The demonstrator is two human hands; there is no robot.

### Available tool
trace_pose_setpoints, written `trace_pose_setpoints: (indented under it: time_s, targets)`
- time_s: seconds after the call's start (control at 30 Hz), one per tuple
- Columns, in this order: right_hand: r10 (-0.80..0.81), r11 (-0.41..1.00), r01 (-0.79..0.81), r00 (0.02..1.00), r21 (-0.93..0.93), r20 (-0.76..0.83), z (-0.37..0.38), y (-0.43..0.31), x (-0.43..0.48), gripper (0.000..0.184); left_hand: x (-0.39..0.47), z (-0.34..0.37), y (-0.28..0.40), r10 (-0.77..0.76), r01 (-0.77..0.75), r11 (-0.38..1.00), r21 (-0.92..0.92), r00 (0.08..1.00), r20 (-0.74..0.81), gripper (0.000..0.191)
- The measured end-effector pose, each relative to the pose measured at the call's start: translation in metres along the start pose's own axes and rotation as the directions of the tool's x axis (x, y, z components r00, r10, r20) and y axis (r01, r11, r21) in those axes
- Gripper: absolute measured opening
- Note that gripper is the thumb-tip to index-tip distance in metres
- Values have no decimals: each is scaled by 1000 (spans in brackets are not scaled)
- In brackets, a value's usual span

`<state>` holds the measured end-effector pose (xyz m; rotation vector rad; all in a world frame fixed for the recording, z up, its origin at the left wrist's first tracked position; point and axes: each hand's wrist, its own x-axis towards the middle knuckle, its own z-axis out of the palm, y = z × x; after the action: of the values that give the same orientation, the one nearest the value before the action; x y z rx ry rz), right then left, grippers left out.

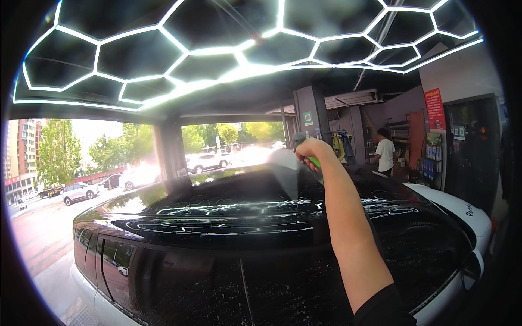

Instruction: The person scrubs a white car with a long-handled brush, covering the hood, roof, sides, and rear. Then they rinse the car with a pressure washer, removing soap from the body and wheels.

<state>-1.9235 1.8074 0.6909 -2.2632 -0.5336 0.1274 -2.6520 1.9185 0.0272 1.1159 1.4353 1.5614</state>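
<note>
My right hand reaches out at arm's length over a car and grips a green and grey sprayer. A fan of mist spreads from it down towards the glossy black car roof. Wet streaks and droplets lie along the near part of the roof. Below it, the dark side windows carry drops and smears. My fingers and forearm hide much of the sprayer's body. My left hand is out of view.
A person in a white top stands beyond the car, near shelving. The car's white bonnet and side mirror stick out at right. A pillar rises behind. Hexagonal lights hang overhead. Parked cars stand outside.
</note>
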Motion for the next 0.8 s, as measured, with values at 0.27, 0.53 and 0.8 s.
trace_pose_setpoints:
  time_s: [0.27,0.53,0.8]
  targets:
    - [-139,987,128,984,-102,-111,91,-98,-25,23,61,-23,-19,36,-25,992,-126,995,88,19]
    - [-82,994,88,993,-71,80,196,-207,-93,17,140,-46,-62,131,-129,990,-48,991,36,18]
    - [-124,984,95,972,152,199,293,-302,-165,19,231,-105,-60,205,-224,963,147,970,133,32]
